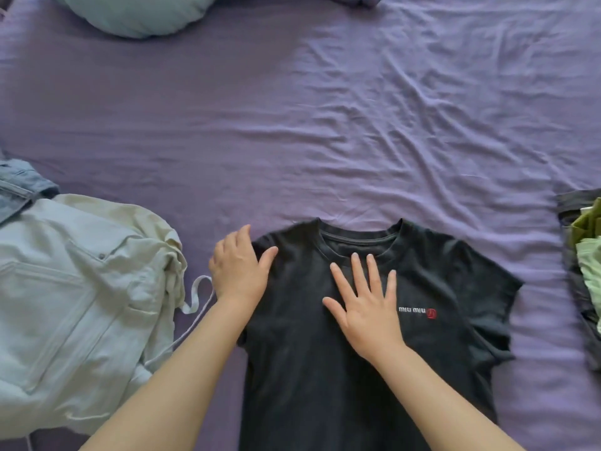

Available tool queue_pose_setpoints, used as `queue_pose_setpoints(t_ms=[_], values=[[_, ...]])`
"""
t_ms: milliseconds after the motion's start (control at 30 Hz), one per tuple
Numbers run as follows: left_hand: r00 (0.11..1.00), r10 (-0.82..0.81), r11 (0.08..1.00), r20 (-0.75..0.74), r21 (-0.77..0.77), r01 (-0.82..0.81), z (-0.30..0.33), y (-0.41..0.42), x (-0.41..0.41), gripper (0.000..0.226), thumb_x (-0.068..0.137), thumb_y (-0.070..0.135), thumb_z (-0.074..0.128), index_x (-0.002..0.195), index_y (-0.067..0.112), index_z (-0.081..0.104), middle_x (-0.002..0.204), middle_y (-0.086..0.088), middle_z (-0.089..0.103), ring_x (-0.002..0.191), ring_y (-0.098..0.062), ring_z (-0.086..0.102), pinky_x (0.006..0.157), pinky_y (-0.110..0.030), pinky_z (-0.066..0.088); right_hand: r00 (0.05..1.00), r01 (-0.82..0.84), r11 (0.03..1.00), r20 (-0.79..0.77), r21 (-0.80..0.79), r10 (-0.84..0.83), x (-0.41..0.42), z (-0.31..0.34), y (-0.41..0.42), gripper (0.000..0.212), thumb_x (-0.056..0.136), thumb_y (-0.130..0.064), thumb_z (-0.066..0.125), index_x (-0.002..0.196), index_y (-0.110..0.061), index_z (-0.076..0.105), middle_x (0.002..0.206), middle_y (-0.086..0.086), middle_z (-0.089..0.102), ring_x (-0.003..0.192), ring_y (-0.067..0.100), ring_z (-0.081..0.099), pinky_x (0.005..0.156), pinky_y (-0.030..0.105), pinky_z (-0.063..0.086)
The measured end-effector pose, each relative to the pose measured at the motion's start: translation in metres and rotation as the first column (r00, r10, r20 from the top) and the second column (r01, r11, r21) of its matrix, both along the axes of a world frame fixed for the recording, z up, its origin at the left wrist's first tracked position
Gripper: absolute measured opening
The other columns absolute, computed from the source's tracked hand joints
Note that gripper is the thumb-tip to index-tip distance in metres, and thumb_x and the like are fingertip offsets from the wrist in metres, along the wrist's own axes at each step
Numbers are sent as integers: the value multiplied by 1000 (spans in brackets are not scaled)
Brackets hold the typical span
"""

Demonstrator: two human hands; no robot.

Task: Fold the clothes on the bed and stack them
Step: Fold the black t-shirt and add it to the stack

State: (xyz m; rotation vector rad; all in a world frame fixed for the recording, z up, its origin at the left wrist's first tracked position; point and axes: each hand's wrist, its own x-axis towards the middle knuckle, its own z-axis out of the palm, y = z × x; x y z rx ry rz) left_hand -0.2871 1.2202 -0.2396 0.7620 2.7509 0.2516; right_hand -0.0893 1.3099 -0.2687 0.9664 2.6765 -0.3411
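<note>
A black T-shirt (pixel 325 369) with a small white and red chest logo lies front up on the purple bed sheet (pixel 357 125), collar away from me. My left hand (pixel 239 265) grips the shirt's left shoulder edge, fingers curled under the fabric and thumb on top. My right hand (pixel 366 302) lies flat on the chest with fingers spread, pressing the cloth down. The shirt's left sleeve is hidden; the right sleeve is spread out flat.
A pile of pale blue and cream garments (pixel 74 307) with a white drawstring lies at the left, denim (pixel 19 183) behind it. Dark and green clothes (pixel 585 271) sit at the right edge. A pale green pillow (pixel 140 11) lies at the far side.
</note>
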Motion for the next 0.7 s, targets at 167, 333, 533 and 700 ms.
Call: queue_pose_setpoints(t_ms=[167, 333, 533, 700], values=[[973, 123, 991, 197, -84, -108, 5, -32, -23, 48, 84, 49, 64, 120, 17, 61, 118, -9, 64, 114, -33, 53, 93, -40, 44, 999, 33, 998, 41, 60, -36, -12, 0, -7, 67, 89, -67, 2, 146, -34, -12, 159, 11, -7, 143, 31, -20, 113, 61, -7], [986, 48, 994, 158, 92, -64, 7, -32, -32, 19, 93, 33, 56, 100, 15, 58, 102, -8, 67, 96, -34, 59, 78, -40, 46, 973, -215, 977, -86, -14, 213, -13, 5, -71, 67, 88, -65, 29, 145, -30, 35, 154, 14, 27, 144, 36, 16, 107, 67, 14], [999, -44, 996, -17, 71, 45, 5, -51, -2, 50, 89, 34, 61, 134, 18, 48, 137, -11, 44, 126, -31, 39, 104, -40, 31, 981, -186, 981, 69, 54, 182, -22, -9, -86, 72, 84, -75, -3, 144, -37, -16, 154, 7, -19, 142, 31, -26, 108, 65, -16], [987, 72, 950, 142, 291, -112, 11, -106, 77, 71, 84, 37, 69, 142, 11, 38, 142, -12, 37, 133, -27, 34, 111, -38, 29, 991, -136, 990, 11, -26, 136, 41, 8, -122, 69, 91, -66, 25, 149, -29, 23, 156, 13, 19, 146, 35, 8, 111, 63, 11]])
